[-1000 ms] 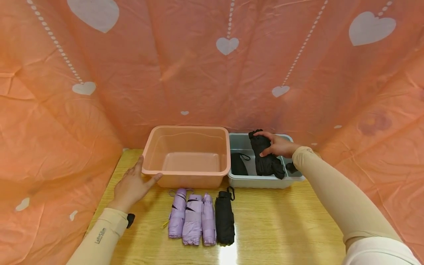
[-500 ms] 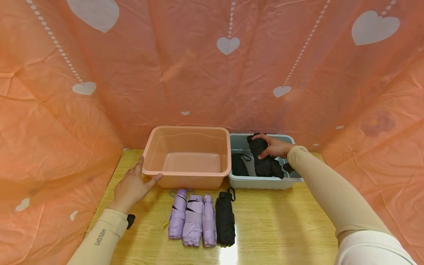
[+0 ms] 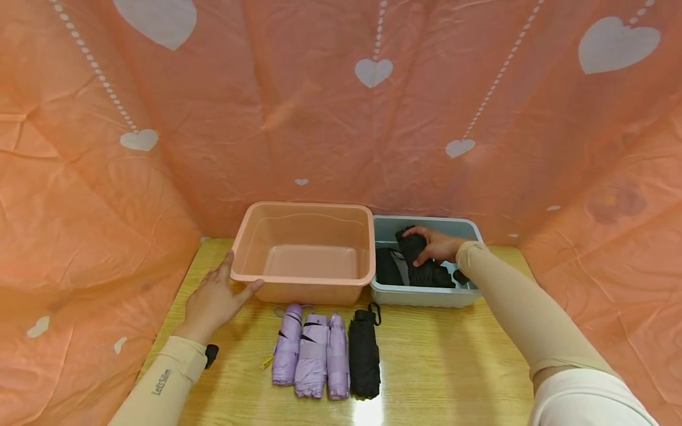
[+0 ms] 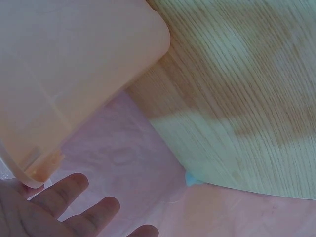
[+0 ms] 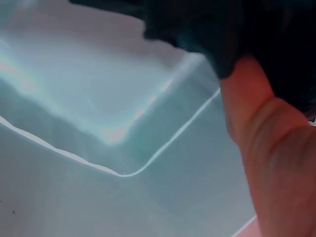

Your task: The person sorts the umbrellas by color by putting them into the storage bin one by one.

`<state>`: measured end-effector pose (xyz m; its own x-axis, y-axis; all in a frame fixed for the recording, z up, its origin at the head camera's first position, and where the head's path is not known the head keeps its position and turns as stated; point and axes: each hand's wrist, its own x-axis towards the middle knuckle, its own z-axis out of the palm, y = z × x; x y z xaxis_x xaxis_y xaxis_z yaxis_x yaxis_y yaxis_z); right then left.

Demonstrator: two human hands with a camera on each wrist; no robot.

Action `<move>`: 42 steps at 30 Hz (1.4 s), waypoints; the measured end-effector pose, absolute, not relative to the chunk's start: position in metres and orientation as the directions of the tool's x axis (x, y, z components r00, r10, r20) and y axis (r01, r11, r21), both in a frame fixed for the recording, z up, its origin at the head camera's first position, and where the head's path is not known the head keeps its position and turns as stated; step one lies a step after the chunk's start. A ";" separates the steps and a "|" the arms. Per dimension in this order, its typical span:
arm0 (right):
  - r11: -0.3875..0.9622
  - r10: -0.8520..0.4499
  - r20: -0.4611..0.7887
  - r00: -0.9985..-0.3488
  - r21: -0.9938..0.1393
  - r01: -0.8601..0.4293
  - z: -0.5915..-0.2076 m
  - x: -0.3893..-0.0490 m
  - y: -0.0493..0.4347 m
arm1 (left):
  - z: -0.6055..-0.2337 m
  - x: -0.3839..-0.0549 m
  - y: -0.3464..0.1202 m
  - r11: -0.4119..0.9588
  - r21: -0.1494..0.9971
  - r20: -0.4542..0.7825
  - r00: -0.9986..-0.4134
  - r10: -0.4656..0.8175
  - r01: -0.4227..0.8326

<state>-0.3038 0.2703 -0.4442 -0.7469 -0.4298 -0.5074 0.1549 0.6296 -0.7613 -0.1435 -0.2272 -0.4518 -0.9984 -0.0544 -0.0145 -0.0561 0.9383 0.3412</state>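
Observation:
In the head view my right hand (image 3: 441, 245) reaches into the grey-blue bin (image 3: 426, 297) and grips a black folded umbrella (image 3: 430, 275), which lies slanted inside. The right wrist view has my thumb (image 5: 266, 143) pressed against the dark cloth. Another black umbrella (image 3: 388, 267) lies at that bin's left side. My left hand (image 3: 212, 300), its fingers spread, touches the front left corner of the peach bin (image 3: 303, 290). In the left wrist view several fingers (image 4: 94, 215) extend beside that bin's rim.
In front of the bins, three lilac folded umbrellas (image 3: 311, 361) and a black one (image 3: 364, 358) lie side by side on the wooden table (image 3: 447, 355). A small dark object (image 3: 460, 277) sits by the right wrist. An orange cloth (image 3: 330, 130) with hearts hangs behind and at both sides.
My right hand has lowered the black umbrella deeper into the grey-blue bin, shifting slightly toward me. My left hand stays at the peach bin's corner.

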 end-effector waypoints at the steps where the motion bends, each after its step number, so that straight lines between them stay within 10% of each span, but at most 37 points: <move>1: 0.632 -0.429 -0.511 -0.745 -0.759 0.156 -0.446 -0.304 0.271 | -0.452 -0.143 -0.227 0.938 0.341 -0.013 -0.998 -0.054 -0.056; 42: 0.712 -0.408 -0.553 -0.726 -0.691 0.126 -0.486 -0.317 0.266 | -0.453 -0.144 -0.226 0.941 0.334 -0.014 -0.999 -0.051 -0.052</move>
